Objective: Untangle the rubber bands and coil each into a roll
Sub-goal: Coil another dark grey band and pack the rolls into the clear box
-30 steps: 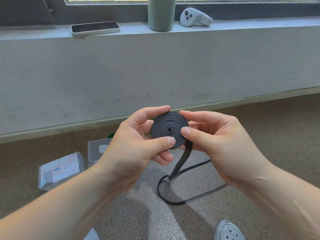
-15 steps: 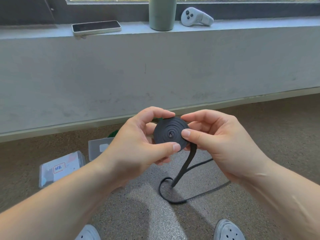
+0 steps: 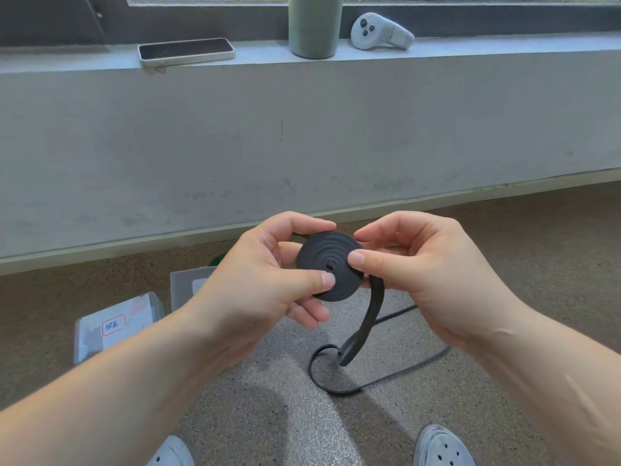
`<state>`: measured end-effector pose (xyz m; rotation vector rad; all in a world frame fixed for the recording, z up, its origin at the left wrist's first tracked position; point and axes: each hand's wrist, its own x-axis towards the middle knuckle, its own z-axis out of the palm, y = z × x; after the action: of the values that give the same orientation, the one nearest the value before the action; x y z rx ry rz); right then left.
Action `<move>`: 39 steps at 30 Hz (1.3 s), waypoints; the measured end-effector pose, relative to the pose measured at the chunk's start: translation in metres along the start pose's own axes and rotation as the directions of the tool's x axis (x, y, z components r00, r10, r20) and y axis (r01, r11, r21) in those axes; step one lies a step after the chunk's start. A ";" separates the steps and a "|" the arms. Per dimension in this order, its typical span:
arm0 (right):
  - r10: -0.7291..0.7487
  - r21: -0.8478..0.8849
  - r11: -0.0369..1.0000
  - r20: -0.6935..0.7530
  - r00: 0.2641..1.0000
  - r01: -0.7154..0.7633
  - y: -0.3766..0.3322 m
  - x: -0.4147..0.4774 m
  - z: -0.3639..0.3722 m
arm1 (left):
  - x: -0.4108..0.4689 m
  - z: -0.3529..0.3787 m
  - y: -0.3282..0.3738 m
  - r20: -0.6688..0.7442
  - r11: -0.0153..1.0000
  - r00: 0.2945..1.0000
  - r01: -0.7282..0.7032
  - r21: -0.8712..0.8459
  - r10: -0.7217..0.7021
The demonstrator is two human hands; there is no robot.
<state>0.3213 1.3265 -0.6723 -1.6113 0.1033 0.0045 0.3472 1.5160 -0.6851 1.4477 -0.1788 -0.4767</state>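
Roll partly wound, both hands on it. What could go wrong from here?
1. The roll is pinched only between the thumbs and fingertips of the left hand and right hand. If either grip eases, the springy turns may loosen or push out sideways.
2. The tail hangs down to a loop on the floor and seems to turn over near the bend, so a twist could get wound in.

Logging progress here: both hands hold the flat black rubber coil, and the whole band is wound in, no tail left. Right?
No. The left hand and right hand hold the flat black rubber coil, but a loose black tail hangs from it and loops on the speckled floor, as the head view shows.
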 end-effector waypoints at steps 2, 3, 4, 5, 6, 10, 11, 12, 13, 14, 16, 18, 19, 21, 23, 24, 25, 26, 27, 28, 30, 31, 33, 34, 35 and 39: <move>-0.003 0.017 1.000 0.013 1.000 0.002 -0.001 0.001 -0.001 | 0.000 0.001 0.000 -0.017 1.000 1.000 -0.016 -0.005 0.015; -0.004 0.017 1.000 0.017 1.000 0.003 -0.002 0.001 -0.003 | 0.000 0.001 0.000 -0.023 1.000 1.000 -0.021 -0.004 0.021; -0.003 0.009 1.000 0.024 1.000 0.003 -0.003 0.002 -0.004 | 0.000 0.001 0.001 -0.030 1.000 0.999 -0.023 -0.001 0.023; 0.004 0.002 1.000 0.036 0.999 -0.004 -0.004 0.002 -0.006 | 0.000 0.001 0.002 -0.035 1.000 0.999 -0.024 0.000 0.024; 0.017 0.003 1.000 0.049 0.999 -0.017 -0.006 0.003 -0.009 | 0.000 0.001 0.003 -0.037 1.000 0.999 -0.024 -0.001 0.024; 0.043 0.037 0.998 0.060 0.997 -0.045 -0.010 0.002 -0.011 | -0.001 0.003 0.005 -0.045 0.999 0.999 -0.014 -0.036 0.013; 0.036 0.032 0.999 0.048 0.998 -0.037 -0.010 0.000 -0.009 | -0.001 0.003 0.005 -0.054 0.999 0.999 -0.011 -0.051 0.008; 0.029 0.023 0.999 0.029 0.999 -0.030 -0.009 -0.001 -0.007 | -0.001 0.003 0.004 -0.066 0.997 0.998 -0.008 -0.071 0.003; 0.023 0.013 1.000 0.007 1.000 -0.023 -0.008 -0.002 -0.005 | 0.000 0.004 0.003 -0.080 0.995 0.997 -0.007 -0.100 -0.001; 0.020 0.009 1.000 -0.015 1.000 -0.020 -0.006 -0.003 -0.003 | -0.001 0.006 0.002 -0.093 0.991 0.996 -0.006 -0.132 -0.006; 0.024 0.029 0.999 -0.054 0.998 -0.022 -0.004 -0.004 0.001 | -0.002 0.009 0.001 -0.109 0.983 0.994 -0.010 -0.186 -0.010; 0.027 0.059 0.998 -0.092 0.995 -0.022 -0.003 -0.006 0.004 | -0.003 0.012 0.000 -0.111 0.975 0.994 -0.019 -0.220 -0.005; 0.026 0.077 0.997 -0.104 0.994 -0.018 -0.003 -0.007 0.005 | -0.003 0.013 0.000 -0.111 0.973 0.994 -0.025 -0.230 -0.001; 0.023 0.103 0.995 -0.115 0.993 -0.011 -0.003 -0.009 0.007 | -0.004 0.014 0.001 -0.117 0.971 0.993 -0.039 -0.237 0.011; 0.027 0.119 0.993 -0.108 0.994 -0.014 -0.001 -0.011 0.010 | -0.004 0.014 0.002 -0.130 0.967 0.991 -0.055 -0.247 0.023; 0.036 0.141 0.990 -0.100 0.994 -0.021 0.000 -0.012 0.012 | -0.004 0.014 0.002 -0.137 0.964 0.990 -0.066 -0.258 0.031; 0.048 0.170 0.985 -0.092 0.995 -0.032 0.001 -0.012 0.014 | -0.004 0.015 0.001 -0.143 0.960 0.989 -0.078 -0.271 0.040; 0.064 0.200 0.979 -0.085 0.994 -0.046 0.002 -0.013 0.016 | -0.005 0.015 0.001 -0.148 0.956 0.988 -0.088 -0.282 0.047; 0.077 0.230 0.972 -0.079 0.994 -0.058 0.003 -0.014 0.017 | -0.005 0.015 0.000 -0.147 0.952 0.988 -0.093 -0.290 0.052; 0.090 0.258 0.964 -0.072 0.993 -0.068 0.003 -0.014 0.018 | -0.006 0.015 -0.002 -0.142 0.950 0.988 -0.093 -0.297 0.053; 0.105 0.294 0.952 -0.045 0.993 -0.087 0.004 -0.013 0.018 | -0.007 0.015 -0.002 -0.126 0.948 0.991 -0.084 -0.306 0.047; 0.111 0.305 0.947 -0.028 0.993 -0.097 0.004 -0.012 0.017 | -0.007 0.014 -0.002 -0.119 0.948 0.992 -0.084 -0.308 0.049; 0.117 0.321 0.941 0.001 0.993 -0.111 0.003 -0.011 0.015 | -0.008 0.013 0.000 -0.125 0.945 0.990 -0.097 -0.314 0.060; 0.115 0.317 0.942 0.010 0.993 -0.112 0.002 -0.011 0.013 | -0.008 0.013 0.001 -0.131 0.942 0.989 -0.101 -0.319 0.062; 0.110 0.305 0.946 0.014 0.994 -0.109 0.001 -0.011 0.012 | -0.008 0.013 0.002 -0.136 0.941 0.989 -0.104 -0.321 0.063; 0.089 0.263 0.961 -0.014 0.996 -0.083 0.003 -0.012 0.012 | -0.008 0.013 0.000 -0.130 0.948 0.990 -0.089 -0.305 0.051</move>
<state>0.3095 1.3390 -0.6753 -1.3415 0.1863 0.0362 0.3346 1.5073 -0.6818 1.1528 -0.0544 -0.3402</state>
